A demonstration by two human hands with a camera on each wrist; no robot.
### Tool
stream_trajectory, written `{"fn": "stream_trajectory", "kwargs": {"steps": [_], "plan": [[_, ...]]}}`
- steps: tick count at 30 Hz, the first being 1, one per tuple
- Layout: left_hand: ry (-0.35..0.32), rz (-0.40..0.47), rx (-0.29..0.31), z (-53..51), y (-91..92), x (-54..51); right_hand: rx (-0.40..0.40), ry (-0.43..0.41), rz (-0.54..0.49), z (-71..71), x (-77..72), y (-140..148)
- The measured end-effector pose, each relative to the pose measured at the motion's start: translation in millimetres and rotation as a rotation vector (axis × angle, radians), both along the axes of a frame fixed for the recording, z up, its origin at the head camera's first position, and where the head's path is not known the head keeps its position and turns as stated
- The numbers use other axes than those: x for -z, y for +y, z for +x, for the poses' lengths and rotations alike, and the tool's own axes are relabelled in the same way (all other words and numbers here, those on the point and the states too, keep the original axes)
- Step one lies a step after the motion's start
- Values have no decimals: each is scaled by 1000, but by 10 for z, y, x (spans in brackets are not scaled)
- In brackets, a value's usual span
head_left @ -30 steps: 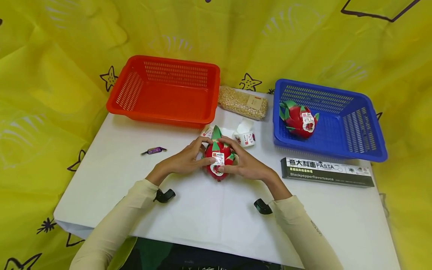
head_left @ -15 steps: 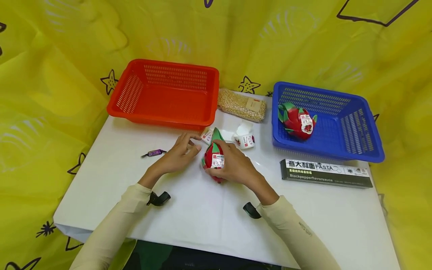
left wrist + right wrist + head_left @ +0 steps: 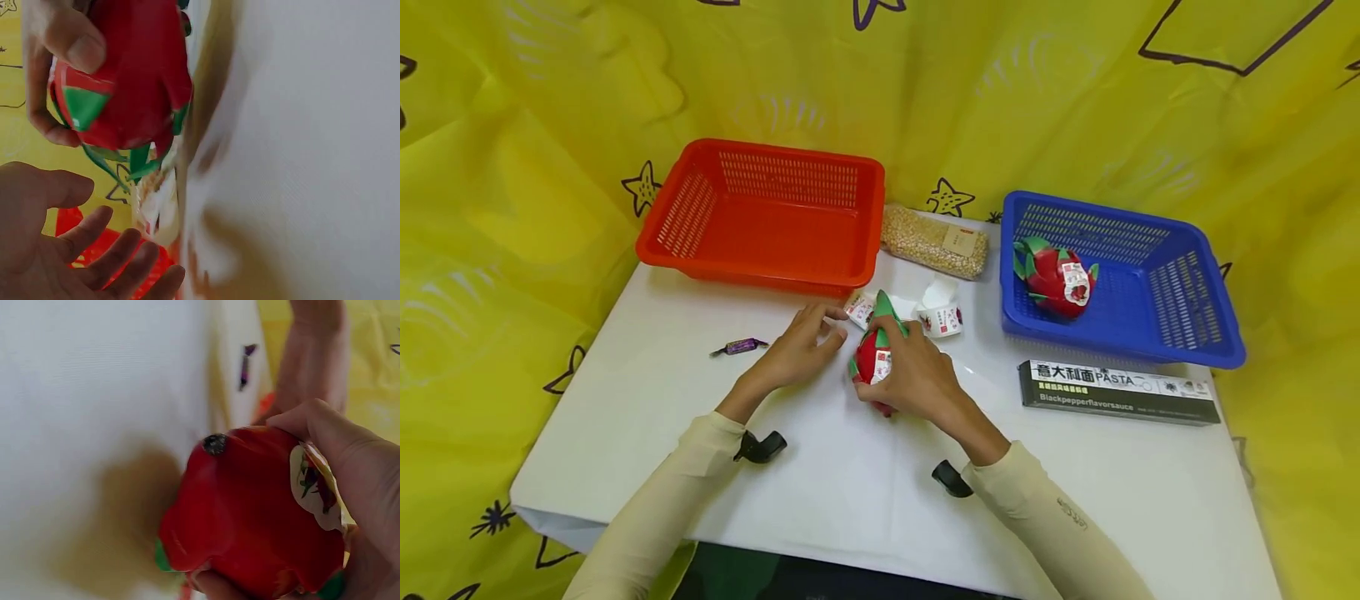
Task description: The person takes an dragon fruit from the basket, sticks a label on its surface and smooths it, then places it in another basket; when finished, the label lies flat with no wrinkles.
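Observation:
A red dragon fruit (image 3: 867, 362) with green leaf tips and a white label is near the middle of the table. My right hand (image 3: 917, 371) grips it from the right side, thumb in front and fingers behind. In the right wrist view, the fruit's dark stem end and part of the sticker show beside my thumb. To the left, my left hand (image 3: 801, 348) is apart from the fruit; its fingers are loosely bent, with nothing held, as the left wrist view confirms. Whether the dragon fruit touches the tabletop I cannot tell.
Behind the hands stand a red basket (image 3: 775, 279) and a bag of grains (image 3: 932, 242). A roll of labels (image 3: 940, 321) and a small label piece (image 3: 859, 309) lie behind the fruit. On the right are a blue basket (image 3: 1180, 346) holding another dragon fruit (image 3: 1054, 283), and a pasta box (image 3: 1116, 393). A wrapped candy (image 3: 739, 347) lies left.
My left hand has let go of the dragon fruit and moved left. My right hand has shifted from pressing the label to gripping over the fruit, which is now turned slightly.

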State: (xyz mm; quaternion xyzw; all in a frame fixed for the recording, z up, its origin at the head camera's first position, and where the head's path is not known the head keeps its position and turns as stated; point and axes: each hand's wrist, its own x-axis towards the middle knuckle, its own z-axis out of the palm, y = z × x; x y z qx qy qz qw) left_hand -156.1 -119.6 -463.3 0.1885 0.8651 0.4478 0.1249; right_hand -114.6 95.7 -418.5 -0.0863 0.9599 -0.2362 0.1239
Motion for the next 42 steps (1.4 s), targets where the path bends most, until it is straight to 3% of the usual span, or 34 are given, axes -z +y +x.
{"fn": "stream_trajectory", "kwargs": {"steps": [5,9,14,20,26,32,37,42], "plan": [[11,73,25,-8,171,-73,31,-20,-34,42,-348,248],[36,78,53,-36,369,-135,49,-8,-26,12,-626,527],[64,43,87,-78,642,-188,67,31,-12,-98,-903,926],[67,20,135,-125,972,-245,86,28,-29,-305,-1134,1428],[55,35,141,-195,1256,-305,59,-1,-65,-524,-1258,1839],[64,34,139,-292,1496,-308,20,-56,-25,-685,-1305,2138],[88,0,144,-348,1703,-274,-10,-85,34,-762,-1288,2380],[146,-36,199,-325,1912,-229,-16,-125,87,-797,-1243,2680]]}}
